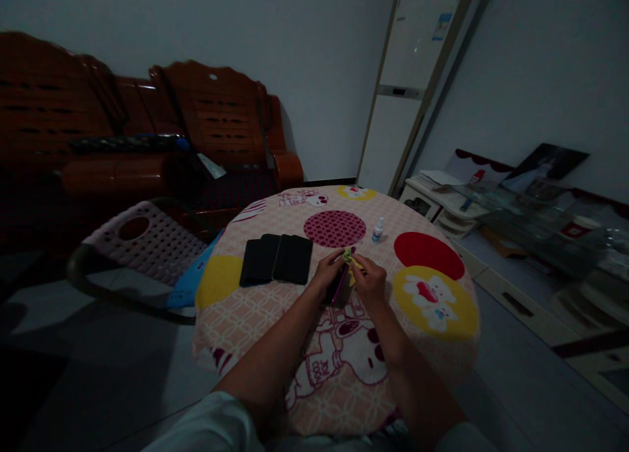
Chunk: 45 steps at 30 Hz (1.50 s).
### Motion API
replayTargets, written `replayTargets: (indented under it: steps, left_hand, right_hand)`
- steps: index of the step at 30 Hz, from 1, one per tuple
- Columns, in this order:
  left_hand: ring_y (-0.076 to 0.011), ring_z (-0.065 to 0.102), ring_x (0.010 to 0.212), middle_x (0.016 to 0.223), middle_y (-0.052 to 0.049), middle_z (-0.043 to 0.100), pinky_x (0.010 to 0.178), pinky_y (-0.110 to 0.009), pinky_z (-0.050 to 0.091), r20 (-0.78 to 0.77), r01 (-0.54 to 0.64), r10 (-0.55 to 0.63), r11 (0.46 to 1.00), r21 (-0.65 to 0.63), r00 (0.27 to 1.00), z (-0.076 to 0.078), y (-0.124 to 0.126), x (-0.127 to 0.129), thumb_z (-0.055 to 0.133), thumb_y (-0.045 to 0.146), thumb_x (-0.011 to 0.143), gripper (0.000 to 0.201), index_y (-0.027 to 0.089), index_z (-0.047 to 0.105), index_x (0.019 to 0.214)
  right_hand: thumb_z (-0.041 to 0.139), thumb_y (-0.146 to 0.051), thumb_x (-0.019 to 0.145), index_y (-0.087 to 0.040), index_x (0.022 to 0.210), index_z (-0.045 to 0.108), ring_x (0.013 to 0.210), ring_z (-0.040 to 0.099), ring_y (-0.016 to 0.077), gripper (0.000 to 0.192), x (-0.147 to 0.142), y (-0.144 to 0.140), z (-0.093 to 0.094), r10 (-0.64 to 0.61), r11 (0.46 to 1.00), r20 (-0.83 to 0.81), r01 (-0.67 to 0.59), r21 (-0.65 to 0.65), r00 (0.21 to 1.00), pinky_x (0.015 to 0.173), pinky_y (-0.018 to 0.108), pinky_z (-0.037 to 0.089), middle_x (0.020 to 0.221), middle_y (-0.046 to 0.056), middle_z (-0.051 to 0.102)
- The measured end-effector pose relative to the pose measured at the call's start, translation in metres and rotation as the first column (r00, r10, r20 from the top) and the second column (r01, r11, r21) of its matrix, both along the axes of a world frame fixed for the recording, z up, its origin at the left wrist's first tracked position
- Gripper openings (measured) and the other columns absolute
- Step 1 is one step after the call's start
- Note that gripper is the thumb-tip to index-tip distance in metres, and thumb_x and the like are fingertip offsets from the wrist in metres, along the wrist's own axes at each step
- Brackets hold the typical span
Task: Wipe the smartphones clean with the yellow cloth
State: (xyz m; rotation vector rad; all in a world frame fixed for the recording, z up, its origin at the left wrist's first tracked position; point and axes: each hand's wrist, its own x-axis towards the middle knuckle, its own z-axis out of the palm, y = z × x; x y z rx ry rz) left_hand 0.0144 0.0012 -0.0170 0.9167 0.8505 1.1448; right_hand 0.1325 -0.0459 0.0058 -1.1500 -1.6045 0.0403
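Matt cloth tablecover [255, 321]; glossy wood sofa [216, 111].

dim room | dark corners | wide-angle bending at edges | soft focus

phones [276, 259]: on the counter [255, 321], left of both hands
bottle [377, 230]: on the counter, behind and right of the phones
chair [147, 242]: left of the counter
sofa [147, 137]: behind the chair

Purple-edged phone [340, 285] on edge, yellow-green cloth [352, 258] at its top.
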Motion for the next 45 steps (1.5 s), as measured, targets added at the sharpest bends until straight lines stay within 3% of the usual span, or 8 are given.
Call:
replayTargets:
  steps: [11, 22, 27, 30, 33, 36, 41, 45]
  left_hand:
    - [-0.0174, 0.064, 0.078, 0.088, -0.007, 0.071, 0.072, -0.026, 0.047, -0.036, 0.011, -0.011, 1.000, 0.012, 0.999, 0.006, -0.003, -0.001, 0.076, 0.036, 0.067, 0.050, 0.017, 0.068, 0.112]
    - [-0.0179, 0.063, 0.085, 0.099, -0.008, 0.070, 0.077, -0.025, 0.046, 0.060, -0.025, 0.024, 1.000, 0.017, 0.998, 0.003, 0.001, -0.004, 0.078, 0.034, 0.064, 0.040, 0.016, 0.072, 0.099]
    - [-0.0184, 0.064, 0.080, 0.094, -0.008, 0.071, 0.073, -0.027, 0.047, 0.025, 0.069, -0.068, 0.997, -0.026, 0.997, 0.010, -0.003, -0.004, 0.078, 0.037, 0.065, 0.048, 0.016, 0.069, 0.107]
    - [-0.0149, 0.063, 0.070, 0.086, -0.006, 0.070, 0.065, -0.023, 0.047, 0.104, 0.135, -0.128, 0.989, -0.061, 0.986, 0.015, -0.007, -0.004, 0.078, 0.033, 0.066, 0.044, 0.015, 0.069, 0.105]
    - [-0.0091, 0.053, 0.047, 0.064, -0.003, 0.063, 0.045, -0.019, 0.041, 0.238, 0.230, -0.176, 0.947, -0.225, 0.955, 0.019, -0.008, -0.008, 0.070, 0.040, 0.074, 0.031, 0.014, 0.067, 0.091]
    - [-0.0085, 0.047, 0.042, 0.063, -0.005, 0.060, 0.037, -0.020, 0.038, 0.441, 0.308, -0.136, 0.886, -0.346, 0.887, 0.023, -0.006, -0.016, 0.052, 0.058, 0.082, 0.046, 0.014, 0.063, 0.083]
    - [-0.0195, 0.063, 0.070, 0.084, -0.013, 0.065, 0.062, -0.032, 0.054, 0.625, 0.214, 0.044, 0.919, -0.331, 0.779, 0.028, -0.004, -0.028, 0.041, 0.068, 0.082, 0.060, 0.013, 0.062, 0.093]
    - [-0.0253, 0.065, 0.086, 0.091, -0.016, 0.066, 0.074, -0.038, 0.053, 0.633, 0.142, 0.099, 0.937, -0.318, 0.767, 0.027, -0.002, -0.030, 0.041, 0.069, 0.082, 0.061, 0.012, 0.062, 0.093]
  right_hand:
    - [0.054, -0.022, 0.086, -0.018, 0.101, 0.069, 0.086, 0.069, 0.0220, 0.022, 0.002, -0.001, 0.003, -0.050, 0.999, -0.006, 0.050, -0.008, 0.999, 0.075, 0.032, 0.055, 0.093, 0.010, 0.073]
    - [0.054, -0.021, 0.086, -0.017, 0.101, 0.069, 0.087, 0.068, 0.0209, 0.022, -0.005, -0.004, 0.003, 0.045, 0.999, 0.037, -0.044, -0.016, 0.998, 0.078, 0.031, 0.054, 0.094, 0.010, 0.073]
    - [0.054, -0.022, 0.086, -0.017, 0.102, 0.069, 0.087, 0.069, 0.0214, 0.023, -0.001, -0.002, 0.004, -0.015, 1.000, 0.000, 0.015, -0.005, 1.000, 0.077, 0.032, 0.054, 0.095, 0.010, 0.073]
    - [0.054, -0.023, 0.086, -0.018, 0.101, 0.070, 0.085, 0.069, 0.0216, 0.022, 0.001, 0.000, 0.002, -0.041, 0.999, -0.034, 0.042, 0.005, 0.999, 0.076, 0.032, 0.055, 0.093, 0.010, 0.073]
    - [0.055, -0.025, 0.085, -0.018, 0.099, 0.071, 0.082, 0.070, 0.0218, 0.022, 0.000, 0.001, -0.002, -0.051, 0.998, -0.086, 0.053, 0.020, 0.995, 0.074, 0.032, 0.055, 0.092, 0.010, 0.074]
    - [0.056, -0.027, 0.085, -0.018, 0.098, 0.071, 0.082, 0.070, 0.0221, 0.022, -0.001, 0.002, -0.005, -0.058, 0.998, -0.126, 0.059, 0.002, 0.990, 0.072, 0.032, 0.056, 0.092, 0.009, 0.074]
    - [0.057, -0.028, 0.084, -0.019, 0.098, 0.071, 0.080, 0.070, 0.0214, 0.022, -0.004, -0.001, -0.005, -0.043, 0.999, -0.143, 0.039, -0.031, 0.989, 0.070, 0.031, 0.056, 0.091, 0.009, 0.074]
    - [0.057, -0.027, 0.085, -0.018, 0.098, 0.071, 0.083, 0.070, 0.0215, 0.022, -0.011, -0.004, -0.003, 0.017, 0.999, -0.125, -0.022, -0.036, 0.992, 0.072, 0.031, 0.056, 0.093, 0.009, 0.074]
